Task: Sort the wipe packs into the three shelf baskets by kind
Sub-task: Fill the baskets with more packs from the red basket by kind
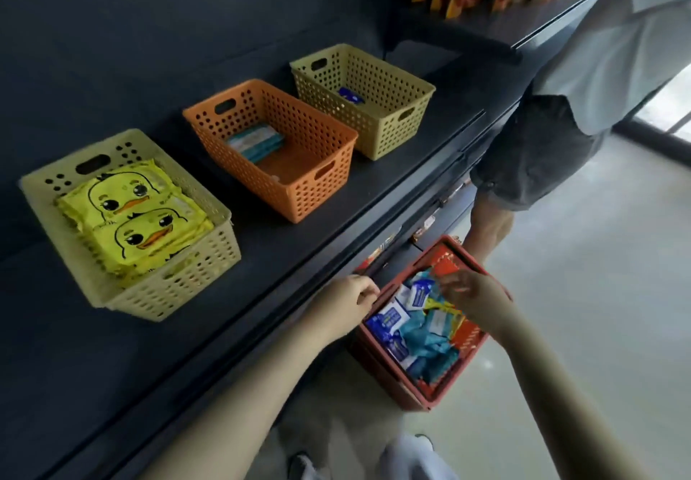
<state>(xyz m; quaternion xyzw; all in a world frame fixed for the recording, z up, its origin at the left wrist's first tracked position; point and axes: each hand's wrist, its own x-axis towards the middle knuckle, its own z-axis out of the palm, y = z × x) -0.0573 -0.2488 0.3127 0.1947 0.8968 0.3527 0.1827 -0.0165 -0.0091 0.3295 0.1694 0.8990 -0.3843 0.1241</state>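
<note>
Three perforated plastic baskets in front of me: the pale yellow basket [179, 292], the orange basket [299, 195] and the olive basket [396, 131], all smooth and fairly matt. The duck packs [138, 214] are soft film with a light sheen. The shelf [261, 240] looks dark, matt, smooth. Below me, the red crate [377, 367] is hard plastic, its blue and white packs [389, 320] crinkly glossy film. The floor [579, 311] is smooth, faintly shiny.

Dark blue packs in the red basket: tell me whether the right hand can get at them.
Probably yes. The right hand hangs over the open red basket, just above the dark blue packs; nothing covers them, and the left hand sits aside by the rim.
</note>
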